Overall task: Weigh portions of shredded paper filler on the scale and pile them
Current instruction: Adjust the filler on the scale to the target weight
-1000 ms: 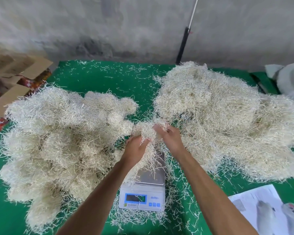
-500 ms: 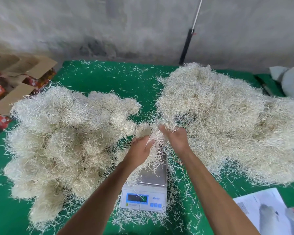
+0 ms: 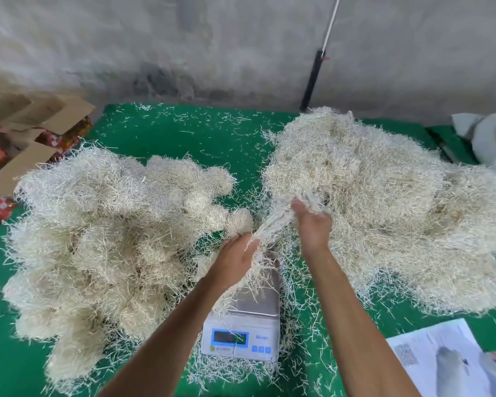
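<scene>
I look down at a green bench [image 3: 184,133] with a scale [image 3: 242,333] at lower centre. My left hand [image 3: 235,260] and right hand [image 3: 312,224] hold one stretched tuft [image 3: 272,224] of shredded paper between them, above the scale's far edge. The tuft's long axis runs from my left hand, lower left, up to my right hand, upper right. Left fingers curl around its lower end; right fingers pinch its upper end, palm partly showing. A lumpy weighed pile [image 3: 106,239] fills the left of the frame; the loose heap [image 3: 384,202] fills the right. My left hand is nearer the scale, so lowering the tuft looks like its job.
</scene>
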Available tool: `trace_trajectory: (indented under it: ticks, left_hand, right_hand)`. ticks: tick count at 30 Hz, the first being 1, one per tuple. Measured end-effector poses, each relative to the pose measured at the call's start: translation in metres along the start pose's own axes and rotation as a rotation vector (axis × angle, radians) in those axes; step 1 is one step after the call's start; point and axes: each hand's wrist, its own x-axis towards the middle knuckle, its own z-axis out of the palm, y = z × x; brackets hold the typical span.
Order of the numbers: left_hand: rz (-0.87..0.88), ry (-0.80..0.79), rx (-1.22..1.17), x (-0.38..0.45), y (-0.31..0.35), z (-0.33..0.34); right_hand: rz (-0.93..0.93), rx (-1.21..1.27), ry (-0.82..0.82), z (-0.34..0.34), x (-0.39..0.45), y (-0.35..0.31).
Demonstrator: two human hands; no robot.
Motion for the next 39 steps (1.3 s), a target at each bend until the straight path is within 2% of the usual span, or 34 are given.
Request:
trace_trajectory:
  ticks: [1,4,5,8,11,14,16,18,21,23,26,28,29,33,36,39]
  left_hand:
    - [-0.003,0.008,0.002,0.001,0.000,-0.001]
    - [-0.039,-0.016,0.040,0.005,0.001,0.002]
    - [-0.041,-0.021,0.041,0.006,-0.002,0.002]
    - [-0.046,-0.037,0.028,0.004,-0.014,0.003]
    - [-0.071,-0.039,0.023,0.013,-0.010,0.006]
    - [-0.073,-0.048,0.025,0.014,-0.007,0.013]
    - [-0.067,-0.058,0.046,0.009,-0.019,0.016]
    - [-0.088,-0.037,0.037,0.007,-0.021,0.015]
    - [-0.110,-0.010,0.010,0.020,-0.005,0.016]
    - [-0.123,-0.042,0.016,0.032,0.007,0.014]
    - [-0.110,-0.074,0.053,0.044,0.007,0.003]
    - [-0.123,-0.124,0.173,0.040,-0.009,-0.004]
    - [-0.146,-0.134,0.198,0.033,-0.019,-0.005]
    - [-0.089,-0.107,0.176,0.019,-0.030,0.003]
    - [-0.110,-0.074,0.149,0.028,-0.020,0.009]
    - [-0.064,-0.050,0.234,0.030,-0.021,0.009]
  right_hand:
    - [0.016,0.011,0.012,-0.001,0.003,-0.001]
    - [0.043,-0.209,-0.218,0.004,-0.009,0.010]
    - [0.053,-0.183,-0.198,0.004,-0.008,0.005]
    - [0.096,0.152,0.035,-0.009,0.018,-0.030]
    - [0.114,0.252,0.040,-0.001,0.022,-0.047]
    - [0.181,0.011,-0.147,0.019,0.006,-0.033]
    - [0.186,-0.039,-0.196,0.017,0.013,-0.035]
    - [0.040,-0.069,-0.189,0.012,0.024,-0.050]
    - [-0.346,-0.268,-0.220,0.016,0.033,-0.072]
    - [-0.584,-0.532,-0.323,0.023,0.033,-0.081]
    - [-0.856,-1.076,-0.540,0.022,0.027,-0.088]
    - [-1.042,-1.340,-0.520,0.014,0.032,-0.103]
    - [-1.102,-1.352,-0.489,0.009,0.037,-0.116]
    - [-1.142,-1.325,-0.273,-0.020,0.075,-0.175]
    - [-1.060,-1.367,-0.263,-0.021,0.083,-0.166]
    - [-0.869,-1.348,-0.364,-0.021,0.088,-0.137]
